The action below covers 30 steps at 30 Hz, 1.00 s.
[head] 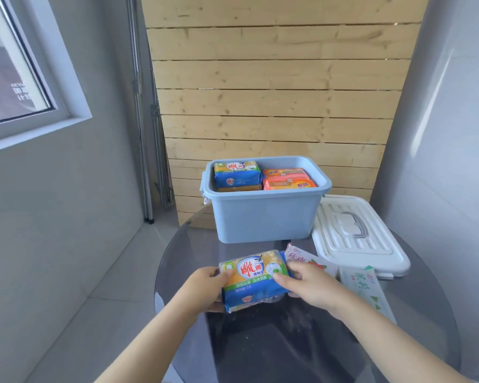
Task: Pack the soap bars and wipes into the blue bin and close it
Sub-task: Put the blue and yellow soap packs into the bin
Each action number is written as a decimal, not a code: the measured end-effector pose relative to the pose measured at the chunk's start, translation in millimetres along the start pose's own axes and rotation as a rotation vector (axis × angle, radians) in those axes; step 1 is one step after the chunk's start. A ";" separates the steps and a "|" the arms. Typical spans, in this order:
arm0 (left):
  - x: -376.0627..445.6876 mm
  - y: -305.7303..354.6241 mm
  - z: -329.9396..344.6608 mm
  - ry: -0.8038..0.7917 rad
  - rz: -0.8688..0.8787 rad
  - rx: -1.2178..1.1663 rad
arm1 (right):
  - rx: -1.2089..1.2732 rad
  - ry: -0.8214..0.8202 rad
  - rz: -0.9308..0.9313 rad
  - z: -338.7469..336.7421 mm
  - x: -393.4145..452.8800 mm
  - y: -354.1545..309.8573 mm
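Head view: both hands, left hand (205,283) and right hand (307,286), grasp a soap pack (253,277) over a round dark glass table (288,341); open blue bin (266,217) stands farther back, white lid (354,236) to its right, wipes (368,286) near, plank wall (274,92) behind.

Bright, soft daylight is entering from the grey-framed window (20,78) at 10 o'clock; wide-angle distortion is bending the edges.

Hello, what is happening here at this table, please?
A person holds a blue-and-yellow soap pack with both hands, left hand and right hand, above the glass table. The blue bin stands open with soap packs already inside. Its white lid and two wipes packs lie on the table.
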<state>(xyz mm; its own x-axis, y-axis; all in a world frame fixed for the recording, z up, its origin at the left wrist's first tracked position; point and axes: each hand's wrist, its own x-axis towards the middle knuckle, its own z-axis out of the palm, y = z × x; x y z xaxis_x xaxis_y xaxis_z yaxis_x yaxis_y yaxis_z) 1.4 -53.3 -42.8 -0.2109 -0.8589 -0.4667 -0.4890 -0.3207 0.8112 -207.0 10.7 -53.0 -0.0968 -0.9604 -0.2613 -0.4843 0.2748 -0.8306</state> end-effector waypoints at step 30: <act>72.9 179.9 -75.9 0.263 0.375 0.283 | -0.144 0.324 -0.051 -83.4 100.8 -151.8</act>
<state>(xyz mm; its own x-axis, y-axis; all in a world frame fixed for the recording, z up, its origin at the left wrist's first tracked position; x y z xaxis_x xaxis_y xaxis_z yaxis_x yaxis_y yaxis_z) -37.8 -203.9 95.9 -0.2138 -0.9764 -0.0293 -0.6377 0.1168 0.7613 -215.7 -131.7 87.8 -0.3289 -0.9438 -0.0327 -0.6107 0.2390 -0.7549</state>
